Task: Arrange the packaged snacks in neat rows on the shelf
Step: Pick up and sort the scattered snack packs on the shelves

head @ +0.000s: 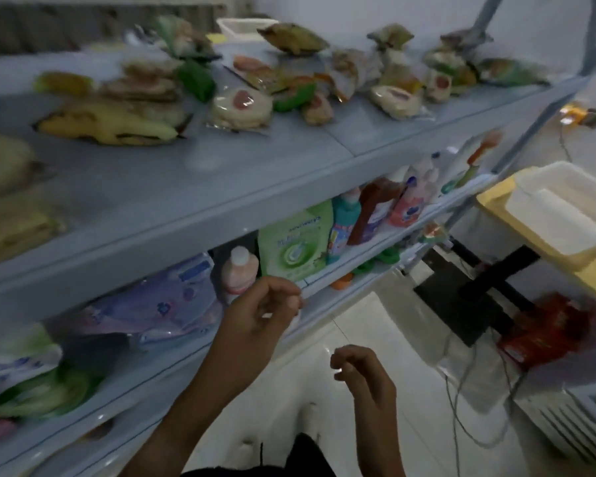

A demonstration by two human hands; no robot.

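The packaged snacks (241, 105) lie in a loose scatter on the top shelf (221, 173), spread from the left edge to the right end, some stacked, some overlapping; no rows are formed yet. The frame is blurred, so individual labels cannot be read.

Both hands sit below the shelf and hold nothing. The left hand (265, 311) hovers in front of the lower shelf edge, fingers loosely curled, grip empty. The right hand (358, 370) is lower and further right, over the floor, fingers likewise loosely curled, grip empty.

Key relation: the snacks lie above and forward of both hands. The left hand is the nearer one, roughly beneath the round packet (241, 108) at the centre of the scatter. The long yellow packet (111, 123) lies with its long axis roughly along the shelf front. The next move probably requires an upward reach with the left hand.
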